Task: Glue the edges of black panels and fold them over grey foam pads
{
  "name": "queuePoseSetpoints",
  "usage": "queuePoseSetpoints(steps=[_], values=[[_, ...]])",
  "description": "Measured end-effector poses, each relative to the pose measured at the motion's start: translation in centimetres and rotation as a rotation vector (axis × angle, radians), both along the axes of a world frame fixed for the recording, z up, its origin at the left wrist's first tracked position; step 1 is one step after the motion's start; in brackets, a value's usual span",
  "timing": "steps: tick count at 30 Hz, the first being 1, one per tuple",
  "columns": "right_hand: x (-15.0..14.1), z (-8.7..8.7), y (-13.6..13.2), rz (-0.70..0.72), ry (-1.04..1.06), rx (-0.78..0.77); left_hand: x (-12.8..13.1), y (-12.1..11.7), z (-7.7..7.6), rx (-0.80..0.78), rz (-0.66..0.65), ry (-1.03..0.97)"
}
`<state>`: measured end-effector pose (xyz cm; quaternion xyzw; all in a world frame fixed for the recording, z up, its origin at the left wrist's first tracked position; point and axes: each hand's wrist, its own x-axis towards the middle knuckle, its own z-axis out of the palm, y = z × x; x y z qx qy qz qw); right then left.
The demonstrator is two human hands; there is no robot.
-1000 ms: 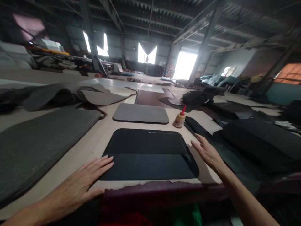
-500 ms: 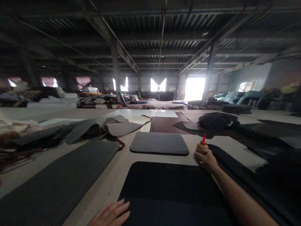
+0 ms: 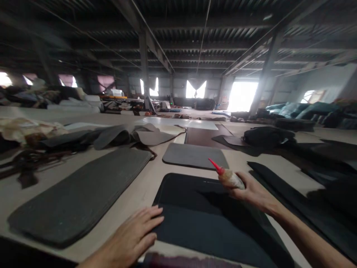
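the red-tipped bottle [image 3: 231, 179] lies tilted within the right fingers [image 3: 237, 194].

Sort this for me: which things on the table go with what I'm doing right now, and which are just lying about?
Likely in use:
red-tipped bottle, held in the right hand
black panel, with the left hand at its left edge

Apparently just lying about:
small grey panel
large grey piece
brown sheet
black bundle
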<state>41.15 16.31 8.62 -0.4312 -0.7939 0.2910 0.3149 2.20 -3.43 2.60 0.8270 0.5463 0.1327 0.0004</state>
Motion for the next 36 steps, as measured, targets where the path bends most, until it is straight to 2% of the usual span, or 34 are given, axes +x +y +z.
queuePoseSetpoints(steps=[2,5,12,18,23,26,30,36], values=[[-0.9,0.8,-2.8,0.045,-0.068,-0.099,0.3,0.0,0.1,-0.077,0.014,-0.053],[-1.9,1.6,-5.6,0.013,-0.125,-0.168,0.4,0.4,-0.1,-0.135,0.049,-0.151],[-4.5,2.8,-8.8,0.087,-0.033,-0.254,0.5,0.6,-0.8,-0.103,0.103,-0.286],[-8.6,1.9,-10.2,0.128,-0.028,-0.075,0.7,0.5,-0.9,-0.090,0.125,-0.282],[-11.7,0.6,-10.1,0.229,-0.107,0.146,0.7,0.5,-0.8,-0.086,0.127,-0.280],[-12.8,0.4,-9.8,0.299,-0.160,0.229,0.6,0.5,-0.9,-0.086,0.115,-0.281],[-13.5,0.9,-9.8,0.327,-0.238,0.261,0.5,0.5,-0.8,-0.085,0.113,-0.250],[-14.5,2.7,-9.8,0.357,-0.346,0.322,0.7,0.6,-0.6,-0.094,0.077,-0.241]])
